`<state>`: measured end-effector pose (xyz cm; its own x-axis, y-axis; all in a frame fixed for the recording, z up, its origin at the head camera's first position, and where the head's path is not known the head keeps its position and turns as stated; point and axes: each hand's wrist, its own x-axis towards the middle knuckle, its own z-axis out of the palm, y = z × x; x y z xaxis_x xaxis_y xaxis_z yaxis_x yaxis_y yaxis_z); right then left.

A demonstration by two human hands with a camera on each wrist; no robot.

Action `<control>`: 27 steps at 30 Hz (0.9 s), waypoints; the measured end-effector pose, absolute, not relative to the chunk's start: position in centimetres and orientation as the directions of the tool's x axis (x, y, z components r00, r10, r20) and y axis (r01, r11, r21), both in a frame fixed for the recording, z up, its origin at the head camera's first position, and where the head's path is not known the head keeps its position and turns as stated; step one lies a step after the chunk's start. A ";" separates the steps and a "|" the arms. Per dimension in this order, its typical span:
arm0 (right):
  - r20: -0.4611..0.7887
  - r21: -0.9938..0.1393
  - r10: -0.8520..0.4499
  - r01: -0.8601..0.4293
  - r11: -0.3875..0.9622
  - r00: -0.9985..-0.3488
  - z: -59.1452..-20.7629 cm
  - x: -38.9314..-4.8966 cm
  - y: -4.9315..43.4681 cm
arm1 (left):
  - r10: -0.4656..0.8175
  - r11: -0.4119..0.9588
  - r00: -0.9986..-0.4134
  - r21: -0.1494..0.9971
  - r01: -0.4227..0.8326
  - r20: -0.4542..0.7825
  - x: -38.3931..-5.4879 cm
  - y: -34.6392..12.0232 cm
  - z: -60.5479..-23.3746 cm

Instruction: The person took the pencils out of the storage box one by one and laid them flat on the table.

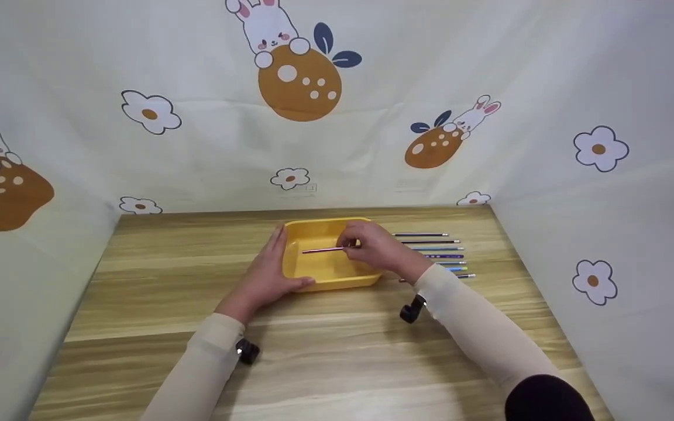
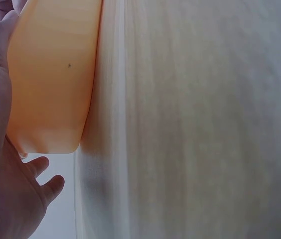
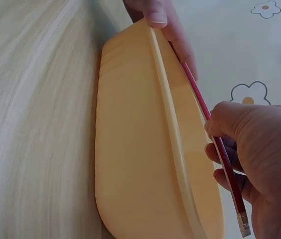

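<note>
A yellow plastic tray (image 1: 337,284) sits on the wooden table. At its left end, my left hand (image 1: 265,276) grips it, thumb on the near rim and fingers along the left side. Over the tray, my right hand (image 1: 374,248) pinches a red pencil (image 1: 320,250) between thumb and fingers. In the right wrist view, the pencil's eraser end (image 3: 243,224) sticks out below the hand, while the other end points toward the far left of the tray. Right of the tray lie several pencils (image 1: 439,249) in a row, partly hidden behind my right hand and wrist.
The wood-grain table (image 1: 337,362) is bounded at the back and both sides by pale curtains (image 1: 208,158) printed with rabbits and flowers. Small black cameras (image 1: 247,351) are strapped to both wrists.
</note>
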<state>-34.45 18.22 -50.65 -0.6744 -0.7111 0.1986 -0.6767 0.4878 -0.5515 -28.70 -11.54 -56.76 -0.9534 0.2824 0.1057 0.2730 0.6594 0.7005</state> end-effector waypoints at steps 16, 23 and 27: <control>0.185 -0.610 -0.688 -0.631 0.480 -0.702 -49.9 -32.8 20.6 | 0.280 0.671 -0.957 0.697 0.254 0.079 -28.9 -11.5 -56.6; 0.214 -0.593 -0.695 -0.657 0.465 -0.686 -50.0 -32.2 21.5 | 0.274 0.674 -0.959 0.695 0.249 0.077 -28.9 -11.4 -56.7; 0.200 -0.595 -0.687 -0.643 0.481 -0.699 -49.9 -31.8 22.2 | 0.282 0.669 -0.954 0.693 0.269 0.099 -28.9 -11.5 -56.9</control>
<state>-31.79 22.25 -49.92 -0.6990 -0.6865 0.2002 -0.6433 0.4814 -0.5953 -28.92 -11.49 -56.87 -0.9544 0.2816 0.0993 0.2694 0.6689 0.6929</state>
